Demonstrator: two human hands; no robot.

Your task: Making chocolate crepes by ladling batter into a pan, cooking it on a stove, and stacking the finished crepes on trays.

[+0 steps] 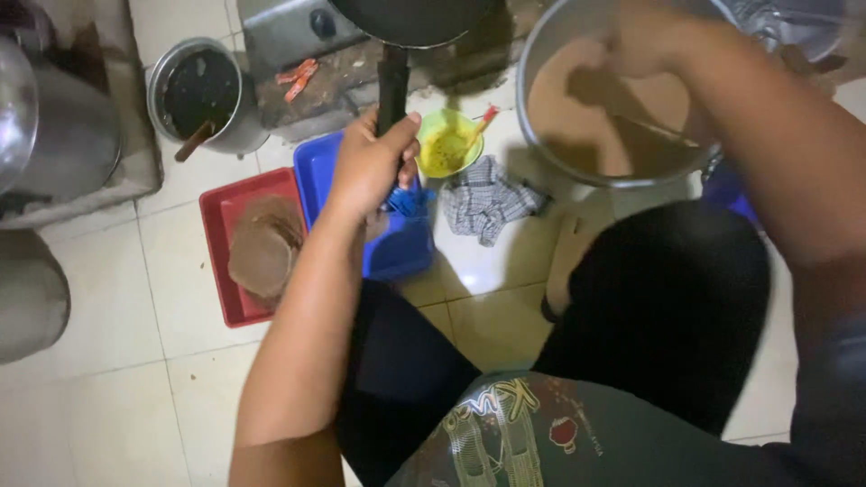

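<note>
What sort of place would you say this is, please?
Probably a home cooking spot on a tiled floor: the left hand grips a pan at a stove, beside a batter bowl.

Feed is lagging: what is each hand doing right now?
Left hand: closed on the black pan handle.
Right hand: over the batter bowl, blurred; grip cannot be told.
</note>
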